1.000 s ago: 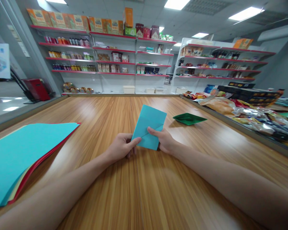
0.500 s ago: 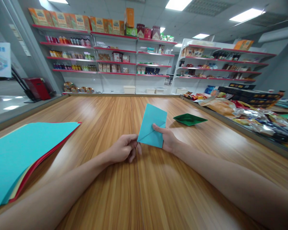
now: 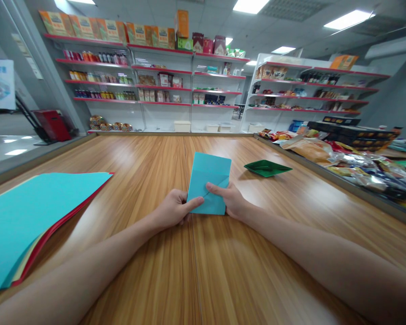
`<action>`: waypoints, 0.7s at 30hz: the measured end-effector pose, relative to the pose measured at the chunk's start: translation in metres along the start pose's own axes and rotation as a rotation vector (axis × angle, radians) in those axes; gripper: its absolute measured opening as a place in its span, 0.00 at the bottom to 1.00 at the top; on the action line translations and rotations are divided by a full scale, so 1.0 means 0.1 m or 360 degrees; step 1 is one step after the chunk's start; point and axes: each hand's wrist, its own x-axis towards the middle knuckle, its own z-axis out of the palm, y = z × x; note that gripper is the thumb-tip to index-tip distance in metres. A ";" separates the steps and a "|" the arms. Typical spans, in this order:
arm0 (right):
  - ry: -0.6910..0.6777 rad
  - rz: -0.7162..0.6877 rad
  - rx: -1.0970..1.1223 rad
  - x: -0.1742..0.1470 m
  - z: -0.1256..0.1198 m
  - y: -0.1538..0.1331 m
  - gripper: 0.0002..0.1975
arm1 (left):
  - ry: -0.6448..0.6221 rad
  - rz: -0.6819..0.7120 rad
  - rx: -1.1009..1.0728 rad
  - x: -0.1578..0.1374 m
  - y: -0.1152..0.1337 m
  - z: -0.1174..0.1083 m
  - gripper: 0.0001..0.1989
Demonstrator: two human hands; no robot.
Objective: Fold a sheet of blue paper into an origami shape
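Both of my hands hold a folded sheet of light blue paper above the middle of the wooden table. My left hand grips its lower left corner, thumb flat on the front and fingers behind. On the right edge, my right hand pinches the paper with its thumb across the front. A slanting fold line shows near the thumbs; the back of the paper and most fingers behind it are hidden. Beyond my right hand lies a green folded paper boat.
At the left lies a stack of coloured paper sheets, blue on top with cream and red below. Packaged snacks fill the area past the table's right rim. Shelves of goods stand behind the wooden table.
My left hand has closed on the lower left corner, its thumb now on the front. The blue paper has turned more upright and shifted slightly left with my right hand.
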 end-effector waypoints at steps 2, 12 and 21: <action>-0.0047 0.0128 0.0040 0.00 -0.01 -0.03 0.21 | -0.0077 0.0069 0.0010 -0.01 -0.01 -0.02 0.27; -0.0159 0.0134 0.0009 0.00 -0.02 -0.03 0.18 | -0.0193 0.0031 -0.0259 -0.02 -0.01 -0.04 0.26; -0.0051 0.0083 -0.0034 0.01 0.00 0.01 0.17 | -0.0035 0.0156 -0.0191 -0.04 0.02 0.00 0.21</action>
